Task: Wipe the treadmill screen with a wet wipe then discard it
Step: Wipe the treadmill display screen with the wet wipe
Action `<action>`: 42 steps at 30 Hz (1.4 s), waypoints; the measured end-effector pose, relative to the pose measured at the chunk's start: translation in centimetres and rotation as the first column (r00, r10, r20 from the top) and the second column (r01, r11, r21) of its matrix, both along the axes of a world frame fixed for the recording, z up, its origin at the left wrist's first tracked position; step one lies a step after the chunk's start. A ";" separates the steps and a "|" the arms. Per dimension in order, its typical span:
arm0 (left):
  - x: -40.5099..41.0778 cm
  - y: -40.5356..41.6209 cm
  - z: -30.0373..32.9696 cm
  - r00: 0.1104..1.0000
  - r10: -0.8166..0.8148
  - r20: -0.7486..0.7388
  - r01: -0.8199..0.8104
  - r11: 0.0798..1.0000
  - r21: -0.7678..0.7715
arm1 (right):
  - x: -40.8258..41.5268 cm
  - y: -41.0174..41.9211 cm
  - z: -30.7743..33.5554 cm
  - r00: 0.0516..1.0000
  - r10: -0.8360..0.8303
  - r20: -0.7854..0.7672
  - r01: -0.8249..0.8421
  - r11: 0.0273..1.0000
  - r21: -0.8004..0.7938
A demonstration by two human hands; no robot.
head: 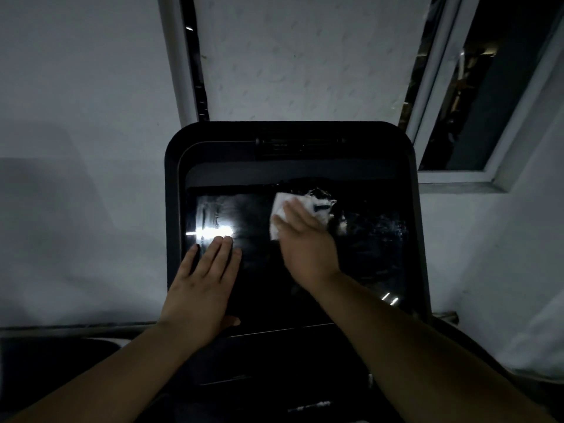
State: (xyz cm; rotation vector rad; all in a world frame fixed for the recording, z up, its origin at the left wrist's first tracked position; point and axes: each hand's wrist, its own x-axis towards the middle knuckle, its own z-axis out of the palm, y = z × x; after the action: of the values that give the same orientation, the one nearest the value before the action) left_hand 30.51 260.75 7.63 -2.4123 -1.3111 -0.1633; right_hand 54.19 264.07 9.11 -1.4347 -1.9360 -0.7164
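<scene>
The treadmill screen (372, 248) is a large dark glossy panel in a black rounded console, filling the middle of the view. My right hand (305, 242) lies flat on the upper middle of the glass, pressing a white wet wipe (279, 209) under its fingers; the wipe sticks out to the upper left of the hand. Wet smears and reflections show to the right of it. My left hand (203, 288) rests flat on the lower left part of the screen, fingers together and pointing up, holding nothing.
A white wall surrounds the console. A frosted window pane (305, 56) sits behind it, and an open window frame (451, 175) with darkness outside stands at the upper right. The lower console (274, 361) is dark below the screen.
</scene>
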 end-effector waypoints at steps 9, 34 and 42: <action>0.2 -0.1 0.1 1.000 0.011 0.000 -0.011 1.000 -0.023 | 6.4 -0.4 1.1 0.994 -0.104 0.015 0.104 0.995 0.008; 2.1 -0.6 1.0 0.998 0.062 0.002 -0.062 0.998 -0.001 | 8.5 -1.8 -0.3 0.973 -0.185 -0.140 0.181 0.983 -0.043; 6.1 -0.3 3.0 1.000 -0.008 0.003 0.008 0.998 0.055 | 5.8 -4.0 -2.9 0.994 0.102 0.048 -0.102 0.995 0.002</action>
State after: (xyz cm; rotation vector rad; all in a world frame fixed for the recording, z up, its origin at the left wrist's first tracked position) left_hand 36.65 260.48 10.67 -2.3728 -1.2818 -0.2027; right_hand 60.02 260.04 6.21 -1.3170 -2.0272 -0.7128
